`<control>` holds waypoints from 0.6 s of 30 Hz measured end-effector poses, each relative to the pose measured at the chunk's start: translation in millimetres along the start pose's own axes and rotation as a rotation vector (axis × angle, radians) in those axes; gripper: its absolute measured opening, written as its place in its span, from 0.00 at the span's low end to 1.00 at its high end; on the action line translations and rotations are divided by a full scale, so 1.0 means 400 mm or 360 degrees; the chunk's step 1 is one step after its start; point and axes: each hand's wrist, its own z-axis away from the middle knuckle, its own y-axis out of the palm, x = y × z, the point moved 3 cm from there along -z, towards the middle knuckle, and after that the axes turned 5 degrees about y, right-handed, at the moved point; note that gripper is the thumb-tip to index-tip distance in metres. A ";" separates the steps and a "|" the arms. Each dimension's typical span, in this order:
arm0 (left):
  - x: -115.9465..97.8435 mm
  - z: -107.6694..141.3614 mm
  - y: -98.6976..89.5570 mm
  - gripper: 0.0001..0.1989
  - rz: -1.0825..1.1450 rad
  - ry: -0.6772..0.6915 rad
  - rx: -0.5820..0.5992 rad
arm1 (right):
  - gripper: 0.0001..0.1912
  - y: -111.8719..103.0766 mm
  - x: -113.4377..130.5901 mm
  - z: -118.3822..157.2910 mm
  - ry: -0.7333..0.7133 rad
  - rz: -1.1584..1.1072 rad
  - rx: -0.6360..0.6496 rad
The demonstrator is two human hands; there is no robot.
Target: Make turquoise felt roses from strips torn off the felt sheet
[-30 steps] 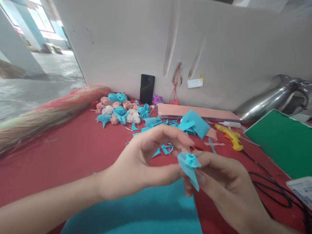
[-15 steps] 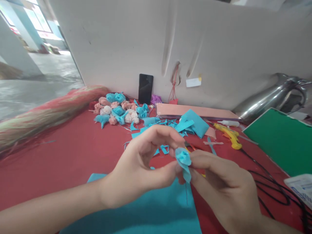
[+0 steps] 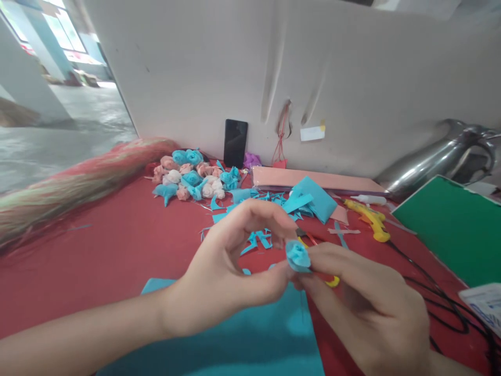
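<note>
A small blue paper flower (image 3: 298,255) is pinched between my two hands near the middle of the view, its rolled centre facing me. My left hand (image 3: 238,266) curves round from the left, with thumb and fingertips closed at the flower's base. From the right, my right hand (image 3: 368,297) grips the edge of the petal between thumb and forefinger. A thin wire stem (image 3: 302,308) hangs down below the flower. Under both hands lies a large sheet of blue paper (image 3: 242,339) on the red tabletop (image 3: 97,250).
Finished paper flowers (image 3: 191,178) in blue, pink and white are heaped at the back left. Blue scraps (image 3: 260,240) lie behind my hands. A phone (image 3: 235,143) leans on the back wall. To the right are a yellow glue gun (image 3: 370,218), a green board (image 3: 450,230) and a metal jug (image 3: 430,156).
My right hand has wrapped the petal's hanging tail up round the base, so the flower looks more compact. The flower has shifted slightly right; my left hand has hardly moved.
</note>
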 end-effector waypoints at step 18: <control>-0.016 -0.010 -0.022 0.11 -0.0255 0.0182 0.0120 | 0.11 0.005 -0.022 -0.002 0.0599 -0.0470 0.0221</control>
